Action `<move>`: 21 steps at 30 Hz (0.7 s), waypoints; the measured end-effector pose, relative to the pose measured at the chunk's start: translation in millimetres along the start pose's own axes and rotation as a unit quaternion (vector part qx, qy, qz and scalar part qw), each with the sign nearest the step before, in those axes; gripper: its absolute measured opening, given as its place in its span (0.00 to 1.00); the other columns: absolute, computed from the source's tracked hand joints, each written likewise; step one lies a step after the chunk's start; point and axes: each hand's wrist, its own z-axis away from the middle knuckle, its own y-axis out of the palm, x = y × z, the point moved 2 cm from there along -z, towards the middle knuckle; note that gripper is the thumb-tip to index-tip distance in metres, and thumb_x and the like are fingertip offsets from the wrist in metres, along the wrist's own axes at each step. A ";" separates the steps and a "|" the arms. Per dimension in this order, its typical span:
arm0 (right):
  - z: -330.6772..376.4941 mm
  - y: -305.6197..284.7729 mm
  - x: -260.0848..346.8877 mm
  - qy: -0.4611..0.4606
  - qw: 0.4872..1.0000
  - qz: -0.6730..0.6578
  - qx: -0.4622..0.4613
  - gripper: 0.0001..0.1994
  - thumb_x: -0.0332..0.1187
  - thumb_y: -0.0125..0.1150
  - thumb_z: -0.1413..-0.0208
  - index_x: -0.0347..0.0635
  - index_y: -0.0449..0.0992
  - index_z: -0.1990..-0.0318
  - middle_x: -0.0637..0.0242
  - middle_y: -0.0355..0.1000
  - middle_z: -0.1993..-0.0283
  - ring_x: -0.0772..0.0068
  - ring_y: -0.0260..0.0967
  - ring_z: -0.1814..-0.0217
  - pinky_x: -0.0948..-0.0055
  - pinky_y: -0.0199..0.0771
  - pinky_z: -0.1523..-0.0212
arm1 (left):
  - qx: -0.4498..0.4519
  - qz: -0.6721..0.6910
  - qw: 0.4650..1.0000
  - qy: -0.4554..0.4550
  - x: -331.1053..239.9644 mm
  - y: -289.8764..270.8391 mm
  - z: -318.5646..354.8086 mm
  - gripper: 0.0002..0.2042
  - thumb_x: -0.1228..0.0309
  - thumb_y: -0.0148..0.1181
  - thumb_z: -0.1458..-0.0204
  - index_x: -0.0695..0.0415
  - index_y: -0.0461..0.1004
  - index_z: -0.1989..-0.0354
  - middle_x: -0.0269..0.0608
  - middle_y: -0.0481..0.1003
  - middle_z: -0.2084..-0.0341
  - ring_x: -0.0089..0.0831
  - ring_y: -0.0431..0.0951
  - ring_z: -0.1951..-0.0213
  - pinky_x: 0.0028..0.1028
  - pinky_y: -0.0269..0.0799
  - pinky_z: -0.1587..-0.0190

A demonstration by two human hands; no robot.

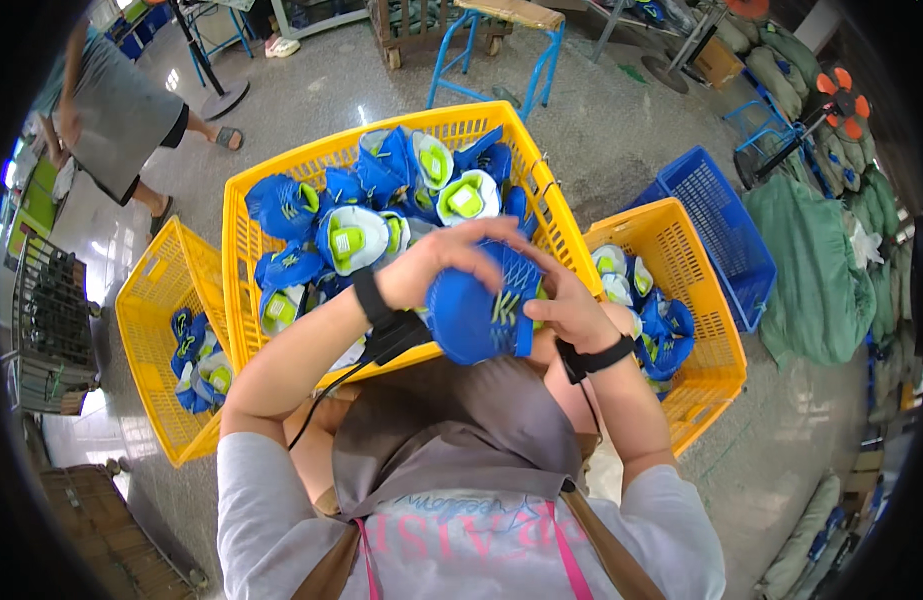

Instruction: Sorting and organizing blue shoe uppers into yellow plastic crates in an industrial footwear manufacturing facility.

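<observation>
Over the near side of a yellow crate (pixel 243 215), I hold a blue shoe upper (pixel 471 315) with pale green stitching. My left hand (pixel 451 262) lies across its top left, fingers bent over the edge and slightly blurred; its thumb is partly hidden. At the upper's right side is my right hand (pixel 571 312), gripping with the thumb near and the other fingers behind. Lime green lining shows beside that thumb. Beneath my hands, the crate holds many similar blue shoe uppers (pixel 351 238), with whitish insides and lime green tongues or linings.
Yellow crates holding more uppers flank me, one left (pixel 146 300) and one right (pixel 721 330). Beyond the right one are a blue crate (pixel 756 270) and a green sack (pixel 811 270). A blue-legged stool (pixel 501 50) stands ahead. Someone in a grey apron (pixel 121 110) is at far left.
</observation>
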 end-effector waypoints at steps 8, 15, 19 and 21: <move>104.5 -148.8 8.8 -0.110 0.808 0.371 -0.444 0.29 0.27 0.61 0.53 0.34 0.58 0.43 0.54 0.58 0.44 0.64 0.60 0.46 0.72 0.66 0.49 | 0.434 -0.304 0.723 -0.444 122.7 27.6 159.0 0.38 0.55 0.69 0.71 0.42 0.62 0.45 0.43 0.48 0.38 0.57 0.42 0.37 0.52 0.55 0.43; 94.3 -118.5 24.4 -0.097 0.832 0.482 -0.258 0.24 0.32 0.64 0.58 0.37 0.66 0.51 0.54 0.62 0.47 0.54 0.58 0.43 0.64 0.57 0.43 | 0.016 -0.013 0.825 -0.565 136.7 26.7 167.6 0.20 0.64 0.58 0.54 0.54 0.67 0.52 0.41 0.75 0.62 0.40 0.75 0.65 0.37 0.70 0.61; 30.6 -46.1 19.4 -0.068 0.939 0.336 -0.031 0.35 0.35 0.65 0.57 0.43 0.56 0.40 0.56 0.59 0.43 0.60 0.55 0.40 0.65 0.56 0.42 | -0.253 0.590 0.708 -0.294 56.6 31.4 135.1 0.27 0.72 0.51 0.52 0.61 0.55 0.41 0.44 0.65 0.47 0.39 0.67 0.46 0.42 0.61 0.44; 8.1 -4.0 13.1 -0.019 0.986 0.160 0.041 0.40 0.33 0.65 0.56 0.45 0.48 0.36 0.59 0.57 0.41 0.65 0.55 0.39 0.66 0.56 0.42 | -0.224 0.643 0.683 -0.264 24.5 47.5 126.8 0.28 0.72 0.53 0.52 0.61 0.54 0.40 0.43 0.64 0.46 0.38 0.65 0.45 0.42 0.58 0.42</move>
